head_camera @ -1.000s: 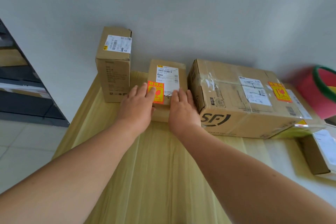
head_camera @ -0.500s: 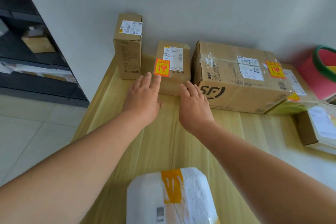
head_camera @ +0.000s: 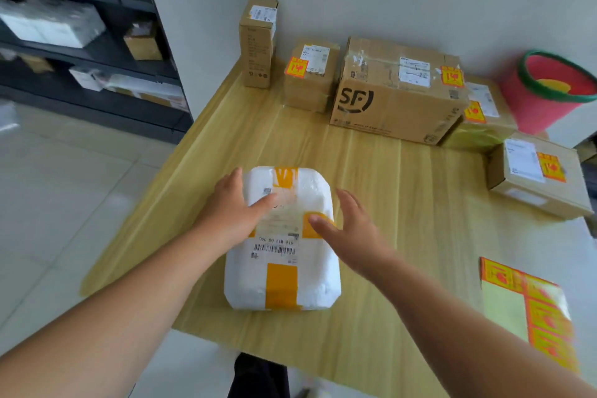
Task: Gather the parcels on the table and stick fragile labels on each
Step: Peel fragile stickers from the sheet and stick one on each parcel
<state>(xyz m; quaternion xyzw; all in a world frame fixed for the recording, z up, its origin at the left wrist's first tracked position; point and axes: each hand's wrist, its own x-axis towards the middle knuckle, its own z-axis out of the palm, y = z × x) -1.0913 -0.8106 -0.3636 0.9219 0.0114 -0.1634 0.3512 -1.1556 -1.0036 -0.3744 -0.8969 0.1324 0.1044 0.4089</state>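
A white foam parcel (head_camera: pixel 281 271) with orange tape lies near the front of the wooden table (head_camera: pixel 403 203). My left hand (head_camera: pixel 231 208) rests on its left top edge with fingers spread. My right hand (head_camera: pixel 350 228) hovers open over its right side, thumb at the orange tape. Along the wall stand a tall narrow box (head_camera: pixel 256 42) without a fragile label, a small box (head_camera: pixel 310 74) with an orange label, and a large SF box (head_camera: pixel 397 90) with a label. A sheet of fragile labels (head_camera: pixel 529 310) lies at the front right.
Two more labelled boxes (head_camera: pixel 539 174) (head_camera: pixel 481 119) sit at the right. A red bucket with a green rim (head_camera: pixel 549 90) stands at the far right corner. Dark shelves with parcels (head_camera: pixel 80 42) fill the left; tiled floor lies beside the table.
Both hands have pulled back from the small labelled box at the wall to the white foam parcel near the front. The view tilted down and back.
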